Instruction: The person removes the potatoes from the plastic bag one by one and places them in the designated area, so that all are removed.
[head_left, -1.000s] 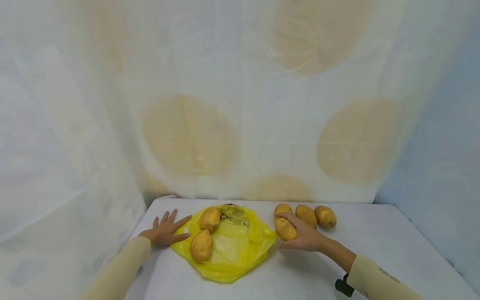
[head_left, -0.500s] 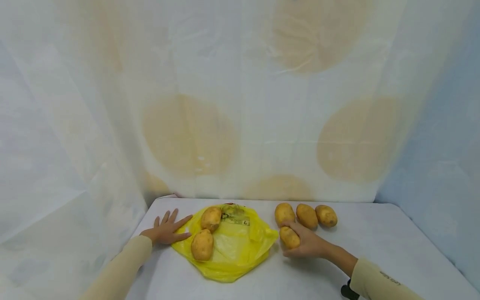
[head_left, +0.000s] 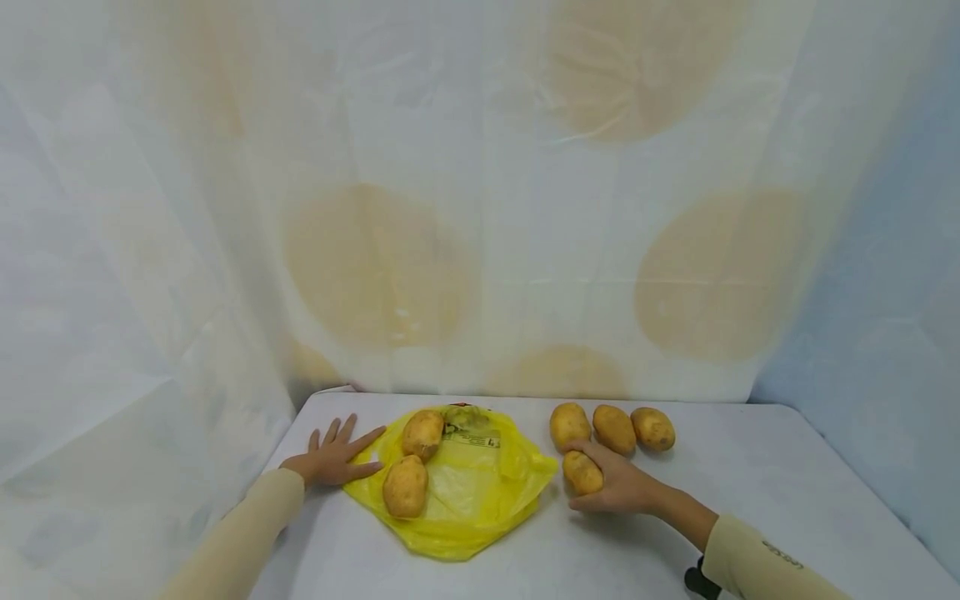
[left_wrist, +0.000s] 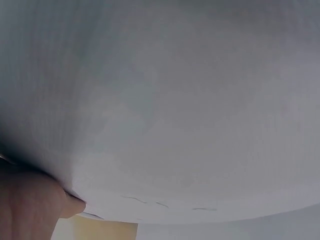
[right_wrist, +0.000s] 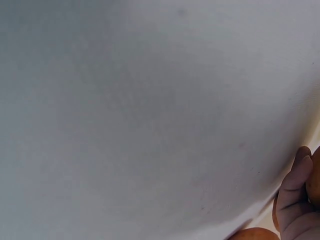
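My right hand [head_left: 618, 485] grips a potato [head_left: 582, 473], thumb and fingers curled round its sides, low over the table just right of a flattened yellow plastic bag [head_left: 468, 492]. The right wrist view catches the held potato [right_wrist: 315, 182] at its right edge. Fingers spread, my left hand [head_left: 328, 460] lies flat at the bag's left edge, its thumb and index tip reaching the plastic. Two potatoes rest on the bag's left half: a farther potato [head_left: 423, 435] and a nearer potato [head_left: 406, 487]. Mostly bare tabletop fills the left wrist view.
Behind my right hand, three potatoes stand in a row: a left potato [head_left: 570, 425], a middle potato [head_left: 614, 428] and a right potato [head_left: 654, 428]. All lie on a white-covered table [head_left: 780, 492]. A pale curtain [head_left: 517, 250] with tan circles hangs behind the far edge.
My right hand has drawn the gripped potato a little toward me and to the right, away from the left potato of the row. The left hand has stayed in place.
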